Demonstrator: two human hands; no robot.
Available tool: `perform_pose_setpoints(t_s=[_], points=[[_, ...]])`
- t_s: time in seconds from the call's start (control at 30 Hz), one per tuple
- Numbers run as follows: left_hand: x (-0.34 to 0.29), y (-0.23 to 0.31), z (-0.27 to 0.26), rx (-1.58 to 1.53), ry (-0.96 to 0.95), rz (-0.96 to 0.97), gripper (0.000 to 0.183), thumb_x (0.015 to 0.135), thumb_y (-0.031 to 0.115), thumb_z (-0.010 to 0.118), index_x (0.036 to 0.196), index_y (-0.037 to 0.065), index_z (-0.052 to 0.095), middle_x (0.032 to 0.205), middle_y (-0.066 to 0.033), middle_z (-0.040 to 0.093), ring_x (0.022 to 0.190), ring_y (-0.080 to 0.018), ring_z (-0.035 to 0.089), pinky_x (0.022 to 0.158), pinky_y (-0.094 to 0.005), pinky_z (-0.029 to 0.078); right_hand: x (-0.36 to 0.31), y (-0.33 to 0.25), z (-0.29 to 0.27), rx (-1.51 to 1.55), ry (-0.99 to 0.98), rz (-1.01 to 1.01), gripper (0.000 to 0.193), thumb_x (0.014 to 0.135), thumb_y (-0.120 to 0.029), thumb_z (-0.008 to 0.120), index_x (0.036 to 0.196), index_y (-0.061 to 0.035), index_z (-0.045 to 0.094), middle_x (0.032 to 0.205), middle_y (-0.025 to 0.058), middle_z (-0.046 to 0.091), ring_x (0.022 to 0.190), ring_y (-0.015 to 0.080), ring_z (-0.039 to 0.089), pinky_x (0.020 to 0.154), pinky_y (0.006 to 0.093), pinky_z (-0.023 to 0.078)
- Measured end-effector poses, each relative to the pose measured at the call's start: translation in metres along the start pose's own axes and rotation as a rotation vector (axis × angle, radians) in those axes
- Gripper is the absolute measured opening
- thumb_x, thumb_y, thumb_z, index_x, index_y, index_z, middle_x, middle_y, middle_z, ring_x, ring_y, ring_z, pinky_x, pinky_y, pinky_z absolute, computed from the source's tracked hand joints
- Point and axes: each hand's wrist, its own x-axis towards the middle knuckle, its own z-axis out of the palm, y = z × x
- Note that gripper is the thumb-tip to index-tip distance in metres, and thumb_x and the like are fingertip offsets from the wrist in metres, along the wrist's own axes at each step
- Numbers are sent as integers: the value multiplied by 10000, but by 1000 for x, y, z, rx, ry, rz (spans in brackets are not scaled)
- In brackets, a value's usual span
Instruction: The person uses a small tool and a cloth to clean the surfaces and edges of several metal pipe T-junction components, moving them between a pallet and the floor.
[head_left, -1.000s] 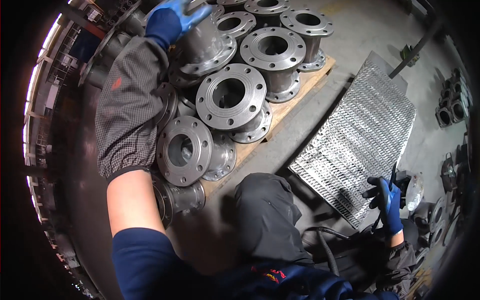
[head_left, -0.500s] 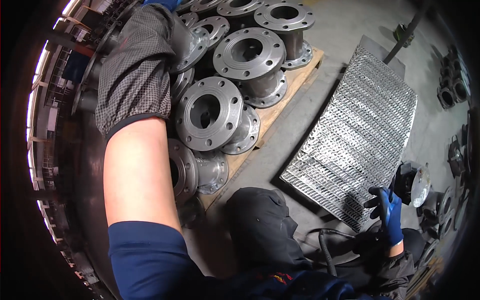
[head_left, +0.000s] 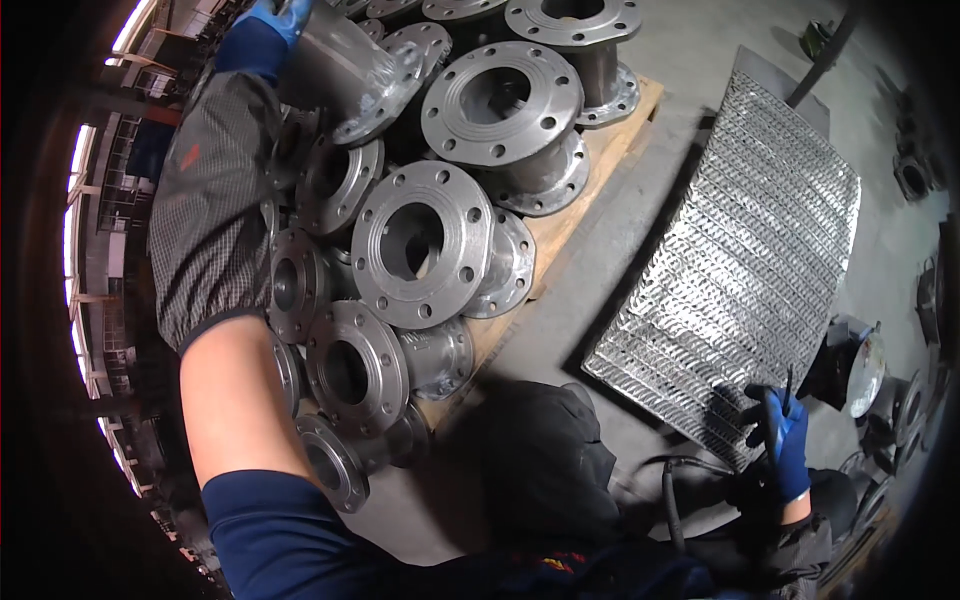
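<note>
My left hand, in a blue glove, reaches to the far left. Its fingers are closed around the upper end of a grey flanged pipe, which leans over the pipes beside it. That pipe's far end is partly cut off by the picture's edge. At the right, my right hand, also gloved in blue, is curled beside the near right corner of a ridged metal plate. A thin dark piece sticks up by its fingers; what the hand holds cannot be made out.
Several flanged pipes are crowded together on a wooden pallet. A dark hose bends near my knee. More metal parts stand along the right side, with a round-faced object close to the plate.
My left forearm has swung left, and its gloved hand now shows more fully on the pipe. The view has shifted slightly, uncovering more pipes on the left. My right hand keeps its curled pose.
</note>
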Motion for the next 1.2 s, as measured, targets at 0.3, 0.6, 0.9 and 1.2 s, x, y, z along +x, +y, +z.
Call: perform_pose_setpoints(t_s=[0.3,0.6,0.9,1.2], points=[[-44,-4,47,773,603,87,665,876,619,354,1363,172,422,1370,-152,451,1276,-358,393,1049,-505,291,-47,-7,23,40,-8,-78,278,955,-225,487,1054,-9,631,734,87,656,499,95,530,483,216,422],[-238,151,91,-630,-128,212,280,913,142,545,1113,-43,610,1074,-144,651,975,-197,608,873,-300,464,-71,56,-34,-83,75,-518,233,929,-134,500,1034,28,630,851,102,653,702,142,639,591,270,499],[-329,345,68,-823,-1100,265,266,901,181,574,1084,1,643,1003,-73,664,932,-135,588,842,-266,448,-164,55,-84,345,251,-212,511,965,-453,331,1035,-38,620,774,87,695,448,63,504,429,193,337],[-357,477,30,-774,-1320,409,281,901,213,584,1092,15,642,779,1,619,673,-44,524,619,-191,431,-167,9,-132,509,155,-648,573,985,-436,286,1098,30,600,819,138,694,536,104,565,541,207,471]])
